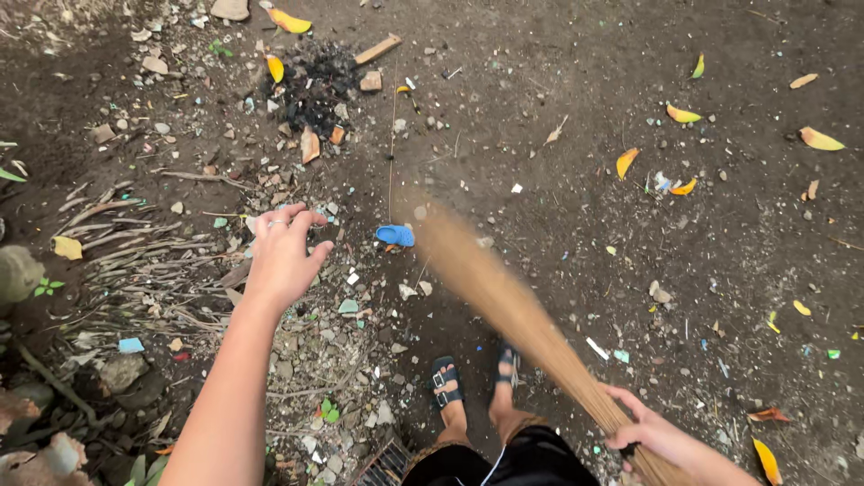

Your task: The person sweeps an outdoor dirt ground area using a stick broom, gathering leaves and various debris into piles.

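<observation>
1. The right hand [650,434] is curled tight round the broom [513,310] near its bound end, low at the frame's right; the handle end is cut off by the bottom edge.
2. The broom slants up and left from that grip across the dirt [576,207]. Its bristle tips, near a blue scrap [395,235], are blurred and cannot be made out singly.
3. The left hand [283,255] is held out over the ground, fingers loosely spread, gripping nothing. A ring shows on one finger.
4. Both feet [477,389] in dark sandals stand just left of the broom; the legs above are cut off.
5. Dry twigs [135,243] lie left of the left hand, partly lost in shade.
6. An ash patch [315,90] lies at the top, with yellow leaves [681,114] scattered about.
7. A grate [389,465] at the bottom edge shows only in part.
</observation>
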